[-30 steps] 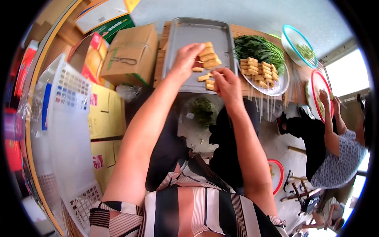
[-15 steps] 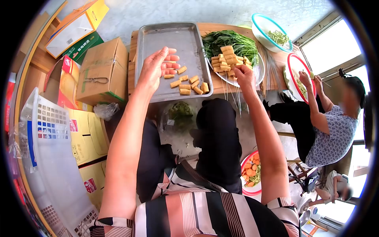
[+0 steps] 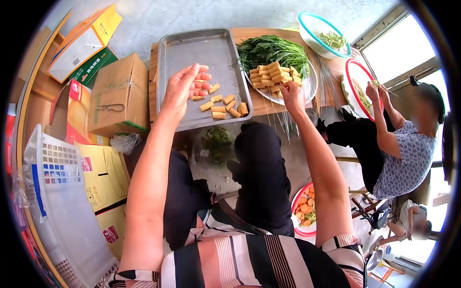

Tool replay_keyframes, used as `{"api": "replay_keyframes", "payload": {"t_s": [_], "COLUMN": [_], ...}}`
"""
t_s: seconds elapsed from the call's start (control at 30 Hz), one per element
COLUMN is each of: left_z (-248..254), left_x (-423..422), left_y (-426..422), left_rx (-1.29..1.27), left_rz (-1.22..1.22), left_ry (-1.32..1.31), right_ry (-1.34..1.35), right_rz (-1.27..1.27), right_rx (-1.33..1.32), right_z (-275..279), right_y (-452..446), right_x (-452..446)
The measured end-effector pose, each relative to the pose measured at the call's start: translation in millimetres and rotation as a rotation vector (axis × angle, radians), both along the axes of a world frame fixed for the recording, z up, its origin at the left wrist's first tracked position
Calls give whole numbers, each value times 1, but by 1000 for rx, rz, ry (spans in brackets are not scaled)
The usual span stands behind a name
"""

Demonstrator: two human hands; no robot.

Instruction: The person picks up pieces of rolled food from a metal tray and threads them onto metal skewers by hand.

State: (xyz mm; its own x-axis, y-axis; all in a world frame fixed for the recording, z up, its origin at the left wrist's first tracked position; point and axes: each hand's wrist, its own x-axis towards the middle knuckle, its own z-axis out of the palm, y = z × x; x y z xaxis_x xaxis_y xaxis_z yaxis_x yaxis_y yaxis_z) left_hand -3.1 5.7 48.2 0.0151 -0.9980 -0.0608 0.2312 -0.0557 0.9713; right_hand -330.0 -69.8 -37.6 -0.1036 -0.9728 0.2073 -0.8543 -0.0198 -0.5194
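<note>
My left hand (image 3: 183, 91) is open, fingers apart, above the metal tray (image 3: 192, 45) and close to several loose tan rolled pieces (image 3: 229, 105) lying there. On the right, my right hand (image 3: 292, 95) is closed at the near end of the skewered rolls (image 3: 274, 74), pinching a skewer; its fingers partly hide the stick. These rolls sit piled on a white plate (image 3: 314, 89), and thin sticks jut from the pile over the table's front edge. Long green leafy vegetables (image 3: 273, 50) lie on the same plate, behind the rolls.
Loose thin skewers (image 3: 329, 86) lie right of the plate on the wooden table (image 3: 261, 106). A blue-rimmed bowl (image 3: 312, 38) stands behind. At right, a seated person (image 3: 403, 149) works over a red-rimmed basin (image 3: 353, 91). Cardboard boxes (image 3: 117, 96) and a white plastic crate (image 3: 62, 201) flank my left.
My right hand has come down slightly to the left, and the skewered rolls it held raised now rest on the pile. My left hand stays open over the tray.
</note>
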Motion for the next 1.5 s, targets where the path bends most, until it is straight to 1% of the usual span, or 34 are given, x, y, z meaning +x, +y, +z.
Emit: {"api": "replay_keyframes", "payload": {"t_s": [0.1,0.13,0.2,0.27,0.3,0.33,0.43,0.5,0.57,0.6,0.73,0.77,0.87,0.97,1.2,1.33,1.4,1.43,1.47,1.5], "left_z": [-3,-4,-5,-4,-3,-3,-5,-6,-5,-5,-8,-8,-8,-8,-12,-9,-8,-7,-6,-4], "left_x": [1,1,1,1,-1,-1,-2,-4,-8,-10,-17,-19,-26,-29,-30,-29,-27,-26,-25,-25], "left_y": [1,1,1,4,4,5,3,2,2,1,-3,-4,-7,-9,-14,-12,-11,-11,-10,-9], "left_rx": [7,8,4,11,15,20,6,8,17,21,28,32,42,52,34,34,29,29,22,23], "left_rz": [-26,-30,-35,-33,-32,-46,-48,-58,-47,-57,-80,-73,-70,-77,-119,-102,-95,-96,-87,-88], "left_ry": [-34,-33,-58,-66,-73,-69,-88,-101,-142,-142,-194,-199,-218,-242,-259,-256,-224,-195,-193,-171], "right_ry": [-38,-96,-219,-290,-269,-313,-225,-279,-274,-274,-407,-370,-373,-377,-350,-364,-931,-1116,-1113,-1371], "right_rz": [28,69,20,-16,-82,-162,-263,-398,-431,-453,-531,-513,-481,-497,-542,-526,-419,-429,-418,-349], "right_rx": [-34,-112,-67,-118,-128,-8,-58,90,106,122,198,201,236,244,318,244,343,369,367,422], "right_z": [18,11,13,3,2,-3,-23,-32,-47,-53,-73,-76,-84,-94,-95,-90,-72,-50,-40,-34], "right_y": [22,22,30,34,38,38,45,49,49,48,32,28,11,-5,-16,-8,8,22,33,42], "right_x": [-11,-25,-50,-86,-101,-124,-174,-197,-212,-216,-219,-219,-217,-218,-215,-216,-213,-196,-191,-186]}}
